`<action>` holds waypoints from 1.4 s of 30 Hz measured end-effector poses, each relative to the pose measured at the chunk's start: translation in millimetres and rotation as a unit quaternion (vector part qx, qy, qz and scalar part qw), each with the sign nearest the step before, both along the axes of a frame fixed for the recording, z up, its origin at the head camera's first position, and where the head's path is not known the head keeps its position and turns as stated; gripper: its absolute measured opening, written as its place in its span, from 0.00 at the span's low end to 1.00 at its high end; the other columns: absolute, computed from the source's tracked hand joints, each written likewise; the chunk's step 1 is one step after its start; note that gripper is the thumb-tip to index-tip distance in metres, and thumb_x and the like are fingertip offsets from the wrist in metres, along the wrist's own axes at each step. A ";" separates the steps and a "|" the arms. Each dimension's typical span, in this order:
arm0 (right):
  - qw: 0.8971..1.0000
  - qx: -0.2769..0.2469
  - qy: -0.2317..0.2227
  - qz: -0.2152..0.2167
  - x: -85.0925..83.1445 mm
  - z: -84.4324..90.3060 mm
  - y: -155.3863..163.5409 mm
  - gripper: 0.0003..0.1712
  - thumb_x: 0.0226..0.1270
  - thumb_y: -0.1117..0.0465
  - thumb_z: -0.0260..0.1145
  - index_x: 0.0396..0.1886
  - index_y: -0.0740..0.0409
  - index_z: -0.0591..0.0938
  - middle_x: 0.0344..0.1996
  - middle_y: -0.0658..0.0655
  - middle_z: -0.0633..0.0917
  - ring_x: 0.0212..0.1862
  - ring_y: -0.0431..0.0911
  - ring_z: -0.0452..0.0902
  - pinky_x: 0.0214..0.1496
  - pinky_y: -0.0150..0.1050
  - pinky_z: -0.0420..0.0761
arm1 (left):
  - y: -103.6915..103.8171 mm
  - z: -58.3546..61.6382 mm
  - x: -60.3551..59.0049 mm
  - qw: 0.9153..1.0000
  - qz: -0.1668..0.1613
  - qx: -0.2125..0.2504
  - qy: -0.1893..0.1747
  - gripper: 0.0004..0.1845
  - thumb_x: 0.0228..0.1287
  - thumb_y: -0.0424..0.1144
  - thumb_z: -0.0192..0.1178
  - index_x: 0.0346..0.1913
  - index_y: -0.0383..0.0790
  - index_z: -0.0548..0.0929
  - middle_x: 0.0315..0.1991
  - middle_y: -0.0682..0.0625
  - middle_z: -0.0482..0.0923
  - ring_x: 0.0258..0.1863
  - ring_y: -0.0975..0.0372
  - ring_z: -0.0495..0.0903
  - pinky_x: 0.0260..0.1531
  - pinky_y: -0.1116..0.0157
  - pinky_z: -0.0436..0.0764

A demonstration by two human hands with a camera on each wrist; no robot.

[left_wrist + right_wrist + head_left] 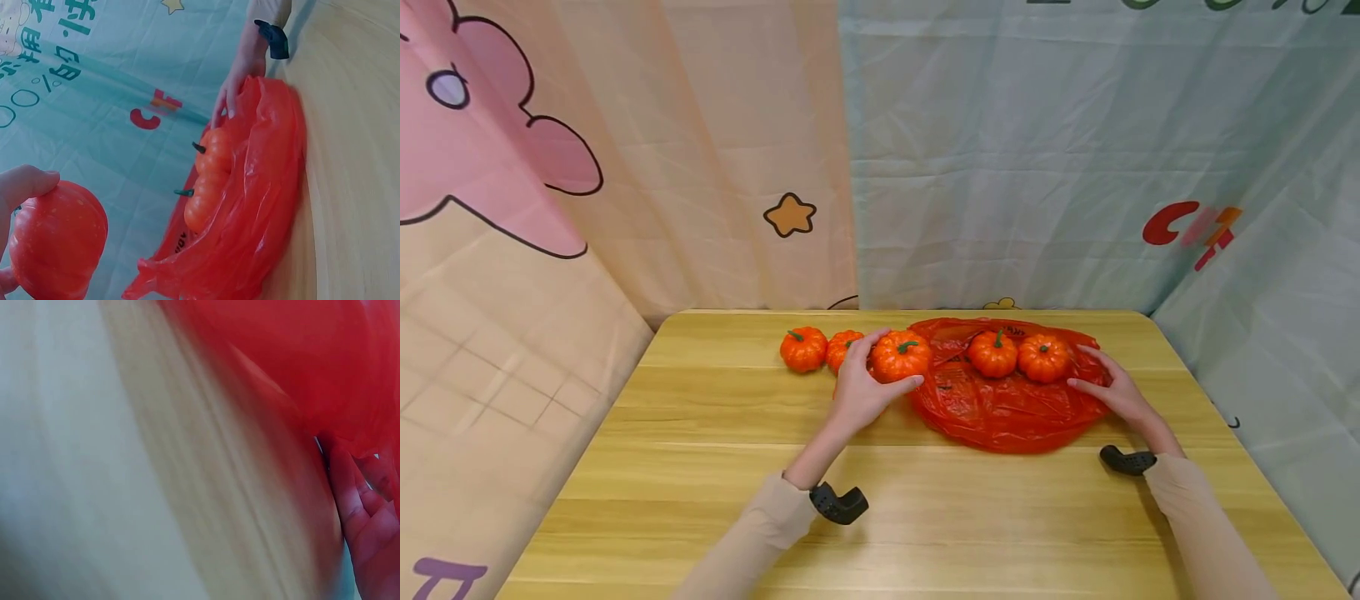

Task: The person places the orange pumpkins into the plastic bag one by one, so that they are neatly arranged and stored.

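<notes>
My left hand (861, 387) grips a small orange pumpkin (901, 357) between thumb and fingers, over the left end of a red plastic bag (1000, 421). In the left wrist view that pumpkin (59, 240) is held up apart from the bag. Two more pumpkins sit side by side in the bag's mouth, one with an upright green stem (992, 355), the other (1043, 358) nearer my right hand (1123, 392). The right hand's fingers lie extended and spread along the bag's right edge, touching the plastic. Part of that hand is behind red film in the right wrist view.
Left of the bag, a pumpkin (803, 349) stands on the wooden table (700, 450), beside another (841, 348) partly covered by my left hand. Printed curtains (1000, 167) hang behind the table and along both sides. Each wrist carries a black device (838, 503).
</notes>
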State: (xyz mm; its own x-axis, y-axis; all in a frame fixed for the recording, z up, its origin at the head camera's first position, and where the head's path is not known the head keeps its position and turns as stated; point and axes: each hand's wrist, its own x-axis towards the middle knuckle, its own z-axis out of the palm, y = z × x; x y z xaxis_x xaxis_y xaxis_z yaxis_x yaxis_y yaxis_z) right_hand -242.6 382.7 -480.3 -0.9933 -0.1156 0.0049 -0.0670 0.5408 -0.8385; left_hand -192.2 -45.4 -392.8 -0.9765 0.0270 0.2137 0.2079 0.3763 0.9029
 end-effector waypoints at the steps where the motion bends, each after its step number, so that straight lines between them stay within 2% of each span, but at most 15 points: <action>1: 1.000 0.000 -0.004 0.000 -0.1 0.3 0.0 0.43 0.68 0.52 0.63 0.75 0.60 0.53 0.71 0.71 0.58 0.66 0.61 0.57 0.46 0.12 0.63 | 3.7 -0.4 -0.9 1.000 -0.004 0.001 0.001 0.43 0.42 0.48 0.77 0.65 0.46 0.71 0.63 0.45 0.69 0.60 0.51 0.71 0.59 0.49 0.73; 5: 1.000 0.001 -0.014 0.002 0.2 0.8 0.0 0.43 0.68 0.52 0.62 0.75 0.60 0.52 0.72 0.71 0.57 0.67 0.64 0.56 0.46 0.13 0.64 | 18.4 -2.0 -3.0 1.000 -0.017 0.014 0.002 0.44 0.42 0.48 0.77 0.65 0.45 0.72 0.62 0.44 0.68 0.58 0.51 0.73 0.57 0.51 0.75; 13: 1.000 0.002 -0.014 0.002 -1.5 -0.6 1.0 0.42 0.70 0.53 0.61 0.75 0.60 0.52 0.72 0.70 0.56 0.68 0.63 0.56 0.46 0.12 0.64 | 44.9 -7.6 -5.5 1.000 -0.017 0.023 0.002 0.44 0.43 0.51 0.76 0.67 0.49 0.71 0.58 0.43 0.64 0.56 0.50 0.69 0.58 0.48 0.72; 23: 1.000 0.006 -0.011 0.000 -1.1 0.6 0.3 0.42 0.69 0.53 0.61 0.75 0.58 0.53 0.72 0.69 0.57 0.69 0.62 0.55 0.51 0.16 0.65 | 71.6 -15.8 -19.0 0.999 -0.037 -0.010 -0.001 0.44 0.44 0.51 0.76 0.67 0.47 0.71 0.56 0.44 0.66 0.54 0.52 0.73 0.57 0.54 0.76; 26: 1.000 0.008 -0.010 -0.001 -0.7 0.9 0.2 0.42 0.69 0.53 0.61 0.75 0.58 0.53 0.72 0.69 0.57 0.69 0.62 0.54 0.64 0.33 0.68 | 78.9 -18.8 -25.0 0.999 -0.038 -0.016 -0.006 0.43 0.44 0.51 0.76 0.67 0.46 0.71 0.57 0.45 0.66 0.55 0.52 0.72 0.58 0.54 0.75; 28: 1.000 0.008 -0.012 -0.001 -0.8 0.8 0.5 0.42 0.69 0.53 0.61 0.76 0.57 0.53 0.72 0.69 0.57 0.69 0.62 0.54 0.68 0.48 0.66 | 83.5 -20.9 -29.4 0.999 -0.036 -0.022 -0.004 0.43 0.45 0.51 0.76 0.66 0.46 0.71 0.57 0.45 0.67 0.56 0.52 0.72 0.58 0.54 0.75; 31: 1.000 0.005 -0.016 -0.002 -1.8 -0.6 1.7 0.42 0.69 0.54 0.62 0.76 0.57 0.52 0.73 0.68 0.56 0.70 0.62 0.53 0.69 0.56 0.63 | 89.6 -23.5 -35.4 0.999 -0.028 -0.039 0.001 0.42 0.45 0.52 0.75 0.66 0.47 0.72 0.57 0.45 0.68 0.56 0.52 0.73 0.57 0.53 0.76; 32: 1.000 0.005 -0.017 -0.002 -2.2 -1.5 2.1 0.42 0.69 0.54 0.62 0.76 0.57 0.52 0.73 0.68 0.56 0.70 0.62 0.54 0.68 0.48 0.65 | 91.4 -24.4 -37.2 0.999 -0.026 -0.043 0.002 0.42 0.45 0.52 0.75 0.65 0.47 0.72 0.58 0.45 0.68 0.56 0.52 0.73 0.57 0.53 0.75; 33: 1.000 0.006 -0.018 -0.003 -2.4 -2.2 2.6 0.42 0.69 0.54 0.62 0.76 0.57 0.52 0.73 0.68 0.56 0.70 0.62 0.54 0.68 0.47 0.65 | 93.2 -25.4 -39.0 0.999 -0.025 -0.047 0.004 0.42 0.45 0.52 0.75 0.65 0.47 0.72 0.58 0.45 0.68 0.56 0.52 0.74 0.57 0.52 0.75; 36: 1.000 0.002 -0.017 -0.003 -2.1 -3.0 3.0 0.42 0.69 0.54 0.62 0.76 0.58 0.52 0.73 0.68 0.56 0.69 0.62 0.54 0.63 0.31 0.67 | 97.9 -26.9 -43.5 0.998 -0.022 -0.060 0.003 0.42 0.44 0.52 0.76 0.65 0.47 0.72 0.58 0.46 0.69 0.56 0.52 0.74 0.57 0.52 0.75; 38: 1.000 -0.001 -0.013 -0.003 -1.9 -2.9 2.7 0.42 0.69 0.54 0.62 0.75 0.58 0.53 0.72 0.68 0.57 0.69 0.61 0.55 0.55 0.19 0.65 | 100.2 -28.4 -46.7 0.997 -0.023 -0.067 0.000 0.42 0.44 0.52 0.76 0.65 0.46 0.72 0.57 0.46 0.69 0.56 0.52 0.75 0.58 0.53 0.76; 39: 1.000 -0.001 -0.012 -0.004 -1.9 -2.8 2.4 0.42 0.69 0.54 0.62 0.75 0.57 0.53 0.72 0.68 0.57 0.69 0.61 0.55 0.55 0.19 0.65 | 101.0 -29.2 -48.2 0.997 -0.024 -0.071 0.000 0.41 0.45 0.52 0.76 0.65 0.46 0.72 0.57 0.46 0.69 0.55 0.52 0.75 0.58 0.53 0.76; 40: 1.000 -0.002 -0.012 -0.004 -1.9 -2.8 2.2 0.42 0.68 0.54 0.62 0.75 0.57 0.53 0.72 0.68 0.57 0.69 0.61 0.55 0.51 0.16 0.63 | 101.6 -30.0 -49.6 0.997 -0.025 -0.075 -0.002 0.41 0.45 0.52 0.75 0.65 0.46 0.72 0.57 0.46 0.69 0.56 0.53 0.75 0.58 0.54 0.76; 42: 1.000 -0.002 -0.014 -0.004 -2.6 -3.1 1.9 0.42 0.68 0.53 0.62 0.75 0.57 0.53 0.73 0.67 0.57 0.69 0.61 0.55 0.56 0.20 0.65 | 102.4 -31.8 -52.4 0.996 -0.025 -0.082 0.000 0.41 0.46 0.51 0.75 0.65 0.45 0.72 0.57 0.45 0.69 0.56 0.52 0.75 0.58 0.54 0.76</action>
State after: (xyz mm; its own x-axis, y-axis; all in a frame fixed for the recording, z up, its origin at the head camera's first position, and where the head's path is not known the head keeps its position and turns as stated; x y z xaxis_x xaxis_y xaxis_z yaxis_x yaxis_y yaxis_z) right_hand -245.2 384.6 -483.4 -0.9940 -0.1074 -0.0228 -0.0388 0.5374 -0.8424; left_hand -244.6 57.0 -424.6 -0.9733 0.1096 0.2017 0.2293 0.5076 0.8305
